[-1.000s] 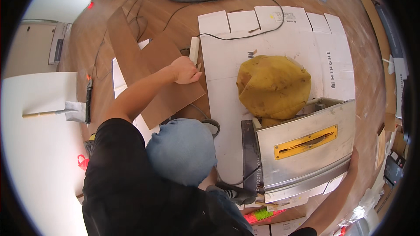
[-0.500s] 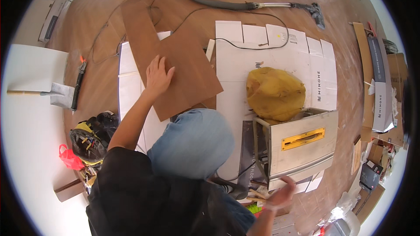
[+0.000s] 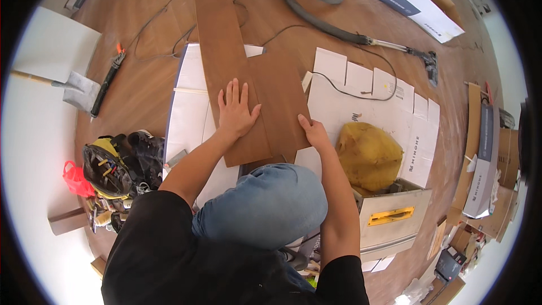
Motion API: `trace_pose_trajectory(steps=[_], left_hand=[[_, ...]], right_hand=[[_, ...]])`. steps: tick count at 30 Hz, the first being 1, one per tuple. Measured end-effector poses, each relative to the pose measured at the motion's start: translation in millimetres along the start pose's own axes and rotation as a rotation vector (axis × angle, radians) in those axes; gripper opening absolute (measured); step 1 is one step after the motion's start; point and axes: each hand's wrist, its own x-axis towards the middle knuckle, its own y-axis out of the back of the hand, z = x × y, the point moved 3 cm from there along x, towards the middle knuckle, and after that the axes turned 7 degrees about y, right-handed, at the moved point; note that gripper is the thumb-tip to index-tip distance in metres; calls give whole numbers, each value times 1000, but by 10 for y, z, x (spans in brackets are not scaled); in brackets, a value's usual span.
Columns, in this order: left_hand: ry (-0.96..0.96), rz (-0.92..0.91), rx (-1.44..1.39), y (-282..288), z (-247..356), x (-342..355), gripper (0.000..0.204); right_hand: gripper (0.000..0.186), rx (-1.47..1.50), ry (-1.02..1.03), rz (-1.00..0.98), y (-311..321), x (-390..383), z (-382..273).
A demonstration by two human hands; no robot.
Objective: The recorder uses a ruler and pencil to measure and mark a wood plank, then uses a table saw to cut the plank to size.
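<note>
Well, the brown floor (image 3: 144,87) spread widest around me, with a white cardboard sheet (image 3: 418,118) laid over part of it to my right. On that sheet stood the metal saw box (image 3: 389,240), a dull yellow cloth bag (image 3: 367,161) against its far side. The long plank (image 3: 217,28) lay in front of my bent knee, partly over white cardboard, and the shorter board (image 3: 282,90) lay along its right side. My left hand (image 3: 237,113) was open, palm down, fingers spread on the long plank near the seam. My right hand (image 3: 314,134) gripped the shorter board's right edge, thumb on top, the other fingers curled mostly out of sight. To steady the pair well, I judged, the flat palm had to press evenly while the edge grip stayed light, without twisting. Smallest was the seam (image 3: 266,135), a thin line worth watching for slip; whether it was tight, I couldn't tell.
</note>
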Motion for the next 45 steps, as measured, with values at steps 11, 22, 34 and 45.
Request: trace_pose_trajectory(steps=[11,22,34,45], left_hand=[[1,-19,-34,-5,-128,2,80],[56,-177,-198,35,-113,244,79],[-467,-1320,-1929,1609,3470,-189,47],[-127,-1831,-1790,383,5773,-941,30]], right_hand=[[71,-277,174,159,421,72,-256],[61,-4,131,753,1445,-1519,-1324],[34,-304,256,1524,2425,-4002,-1011],[72,-105,-936,1542,1055,-4749,1954]])
